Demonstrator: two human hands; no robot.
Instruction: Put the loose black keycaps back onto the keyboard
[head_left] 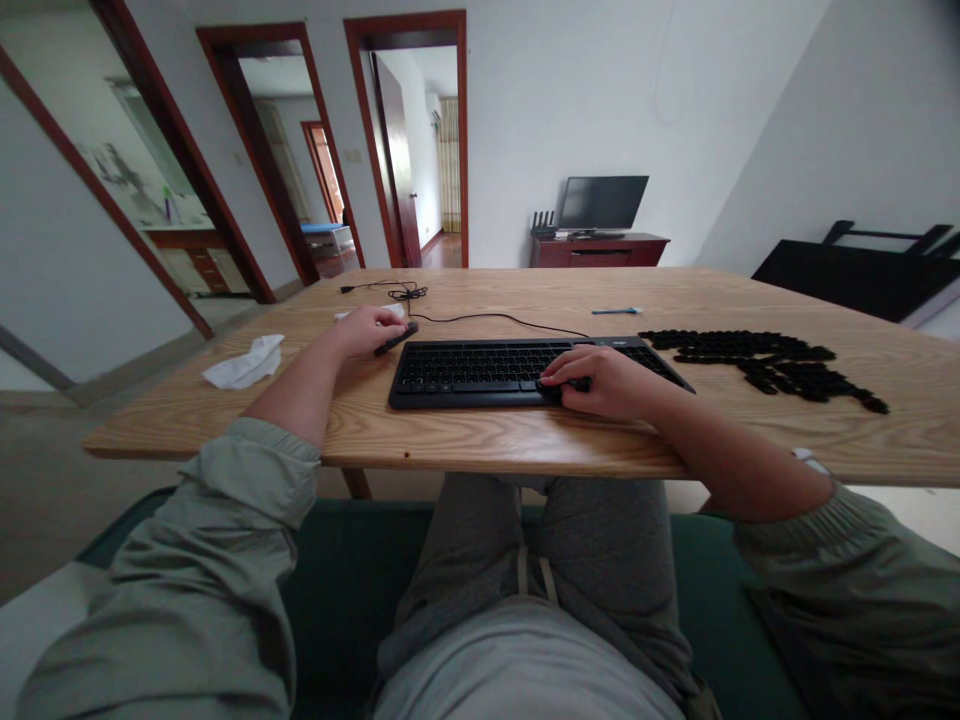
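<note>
A black keyboard lies on the wooden table, its long front edge facing me. My left hand is at its upper left corner, fingers closed on a dark bar-shaped piece whose kind I cannot make out. Over the right part of the front key row, my right hand pinches a small black piece, mostly hidden by the fingers. Loose black keycaps are laid out in rows to the right of the keyboard.
Crumpled white tissue lies left of my forearm. The keyboard's cable runs behind it to a coiled bundle. A thin brush-like stick rests farther back. The table's front edge is just before my lap.
</note>
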